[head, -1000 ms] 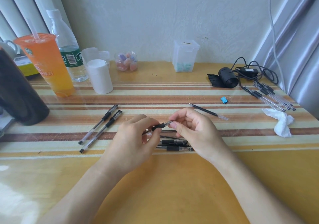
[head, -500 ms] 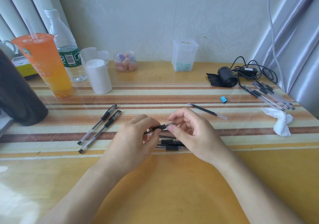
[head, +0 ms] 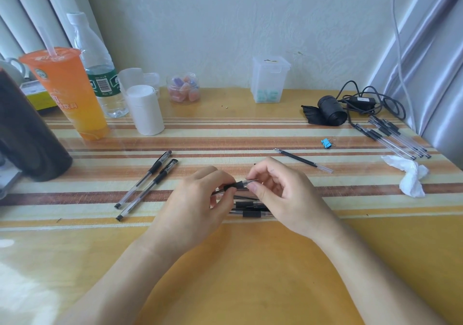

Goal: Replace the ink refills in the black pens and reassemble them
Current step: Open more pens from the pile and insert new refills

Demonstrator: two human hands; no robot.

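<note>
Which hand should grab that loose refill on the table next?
Right. The right hand is on the same side as the refill, which lies just beyond it. The left hand grips the pen barrel and would have to cross over.

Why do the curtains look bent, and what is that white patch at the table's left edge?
Head view: the wide-angle lens bows the curtains at the frame edges. The white patch is glare on the glossy table, which looks glass-covered. Light is soft, shadows faint. The hands and pen stay sharp.
</note>
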